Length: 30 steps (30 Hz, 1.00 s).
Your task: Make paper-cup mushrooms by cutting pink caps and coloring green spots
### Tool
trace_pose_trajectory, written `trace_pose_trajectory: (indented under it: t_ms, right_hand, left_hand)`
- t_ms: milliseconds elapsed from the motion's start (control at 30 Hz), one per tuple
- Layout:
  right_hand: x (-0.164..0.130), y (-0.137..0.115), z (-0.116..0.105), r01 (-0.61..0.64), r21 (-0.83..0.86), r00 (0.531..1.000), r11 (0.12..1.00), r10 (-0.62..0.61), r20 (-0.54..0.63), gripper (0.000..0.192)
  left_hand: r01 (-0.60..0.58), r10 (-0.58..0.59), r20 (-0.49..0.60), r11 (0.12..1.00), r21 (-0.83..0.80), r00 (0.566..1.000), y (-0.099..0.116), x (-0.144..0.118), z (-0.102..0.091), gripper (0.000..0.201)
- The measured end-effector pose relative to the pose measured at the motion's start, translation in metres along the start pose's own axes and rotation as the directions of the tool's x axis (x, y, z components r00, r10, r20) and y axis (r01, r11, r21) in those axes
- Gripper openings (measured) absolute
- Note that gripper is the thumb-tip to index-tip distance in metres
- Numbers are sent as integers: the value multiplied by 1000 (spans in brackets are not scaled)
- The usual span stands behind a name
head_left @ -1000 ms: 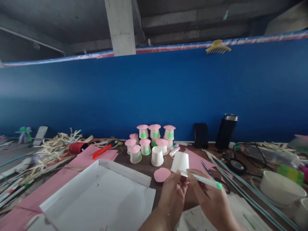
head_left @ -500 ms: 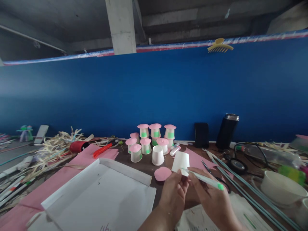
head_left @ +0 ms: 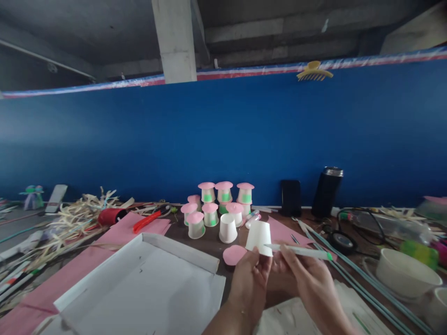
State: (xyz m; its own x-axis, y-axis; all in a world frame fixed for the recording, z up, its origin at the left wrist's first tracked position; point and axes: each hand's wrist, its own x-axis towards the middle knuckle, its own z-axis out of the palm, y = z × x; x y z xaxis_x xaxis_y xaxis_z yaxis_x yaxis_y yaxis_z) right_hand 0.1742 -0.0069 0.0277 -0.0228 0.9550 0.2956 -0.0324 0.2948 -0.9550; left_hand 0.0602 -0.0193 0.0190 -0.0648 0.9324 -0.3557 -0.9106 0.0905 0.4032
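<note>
My left hand (head_left: 249,279) is closed around the lower edge of a white paper cup (head_left: 258,235), held upside down. A white marker with a green end (head_left: 310,251) lies nearly level in my right hand (head_left: 310,284), pinched between thumb and fingers. Its tip meets or overlaps the cup's side; whether it touches I cannot tell. Just left of the cup, another plain white paper cup (head_left: 228,228) stands on the table. A pink paper disc (head_left: 234,255) lies in front of it. Behind are several upturned cups with green patches and pink disc tops (head_left: 210,213), some stacked.
An open white cardboard box lid (head_left: 157,288) fills the left front, over pink paper (head_left: 80,279). Scissors (head_left: 295,238), a black flask (head_left: 327,193), a black phone-like slab (head_left: 291,198), pale blue strips (head_left: 352,270) and a white bowl (head_left: 407,274) are to the right.
My right hand has shifted slightly right, and the marker is now more level. The cup in my left hand has moved a little left, with more of its side showing.
</note>
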Motion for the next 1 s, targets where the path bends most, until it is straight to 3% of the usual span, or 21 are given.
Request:
trace_pose_trajectory:
  t_ms: [67,167,300,400,567,833,1000]
  right_hand:
    - [5,2,0,-156,347,985,925,171,-12,26]
    - [12,6,-1,-298,675,936,675,346,67,23]
    - [14,10,-3,-450,803,868,391,402,292,21]
    - [14,12,-4,-511,821,830,257,398,392,19]
    - [14,15,-5,-510,832,824,219,401,400,15]
    - [12,12,-2,-539,807,807,239,421,414,19]
    - [13,10,-1,-505,813,832,292,417,367,22]
  left_hand:
    - [-55,57,67,998,-30,996,0,1,0,7]
    - [-70,74,114,997,-40,991,0,0,-1,10]
    - [-42,49,189,998,-42,981,2,-5,0,9]
    - [-13,23,207,999,-49,978,3,-8,3,9]
    - [-8,12,208,1000,-21,978,3,-8,3,10]
    - [-25,21,197,999,21,980,1,-4,1,13]
    - [-29,21,211,999,35,977,1,-3,-1,13]
